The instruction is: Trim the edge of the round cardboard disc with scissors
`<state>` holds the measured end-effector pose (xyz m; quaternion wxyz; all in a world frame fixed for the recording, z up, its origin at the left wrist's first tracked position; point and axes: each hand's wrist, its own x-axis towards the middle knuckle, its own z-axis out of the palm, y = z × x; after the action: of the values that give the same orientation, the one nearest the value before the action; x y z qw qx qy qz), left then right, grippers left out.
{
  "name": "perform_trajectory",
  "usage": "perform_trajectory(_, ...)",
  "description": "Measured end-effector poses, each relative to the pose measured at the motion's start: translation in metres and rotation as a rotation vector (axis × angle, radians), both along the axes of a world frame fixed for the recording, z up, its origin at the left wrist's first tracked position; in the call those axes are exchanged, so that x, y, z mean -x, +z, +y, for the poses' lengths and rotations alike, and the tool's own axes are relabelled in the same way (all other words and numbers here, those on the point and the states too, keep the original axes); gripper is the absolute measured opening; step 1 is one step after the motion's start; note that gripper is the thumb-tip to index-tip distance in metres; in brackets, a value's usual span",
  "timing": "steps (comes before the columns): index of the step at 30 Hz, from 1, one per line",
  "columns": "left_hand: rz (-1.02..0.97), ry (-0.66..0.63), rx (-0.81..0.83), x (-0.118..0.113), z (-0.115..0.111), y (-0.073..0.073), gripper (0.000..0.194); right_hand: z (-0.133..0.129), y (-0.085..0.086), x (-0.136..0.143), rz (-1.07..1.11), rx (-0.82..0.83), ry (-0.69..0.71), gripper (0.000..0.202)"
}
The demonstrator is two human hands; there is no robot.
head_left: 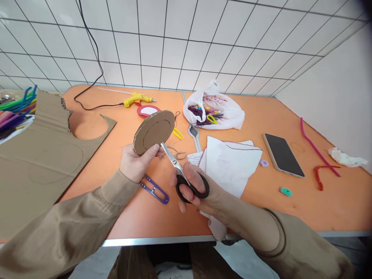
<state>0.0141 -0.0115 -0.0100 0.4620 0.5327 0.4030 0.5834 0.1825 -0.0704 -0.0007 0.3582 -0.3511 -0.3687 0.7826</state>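
Observation:
My left hand (pixel 134 162) grips a round brown cardboard disc (pixel 154 132) by its lower edge, thumb on the face. A smaller circle shows on the disc as a dark line. My right hand (pixel 193 186) has its fingers through the black handles of a pair of scissors (pixel 173 159). The scissor blades look closed, with their tip close to the disc's lower right edge beside my left thumb. Below the disc, purple thread snips (pixel 155 189) lie on the orange table (pixel 180 226). Small brown scraps (pixel 178 152) lie behind the scissors.
Cut cardboard (pixel 55 155) covers the left side. Toward the wall are a yellow glue gun (pixel 136 99) with a black cord, a red ring (pixel 147 110) and a white bag of thread (pixel 229 114). White fabric (pixel 232 162), a phone (pixel 283 155) and pipe cleaners (pixel 316 145) lie right.

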Motion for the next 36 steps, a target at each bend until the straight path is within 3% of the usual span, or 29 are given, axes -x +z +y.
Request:
perform_trajectory(4, -0.079, -0.013, 0.123, 0.002, 0.008, -0.004, 0.028, 0.001, -0.006, -0.001, 0.04, 0.019, 0.028, 0.06)
perform_trajectory(9, -0.289, 0.103, 0.317, 0.004, 0.016, 0.0, 0.029, 0.001, -0.013, -0.005, 0.207, 0.124, 0.213, 0.069)
perform_trajectory(15, -0.427, -0.021, 0.449, 0.004, 0.015, 0.01, 0.019, 0.001, -0.008, -0.007, 0.283, 0.128, 0.164, 0.063)
perform_trajectory(21, -0.371, -0.118, 0.392, 0.004, 0.01, 0.008, 0.026, 0.001, -0.001, -0.006, 0.181, 0.099, 0.105, 0.059)
perform_trajectory(36, -0.049, -0.056, 0.114, 0.006, 0.006, 0.001, 0.027, 0.004, -0.004, -0.006, 0.129, 0.085, 0.109, 0.064)
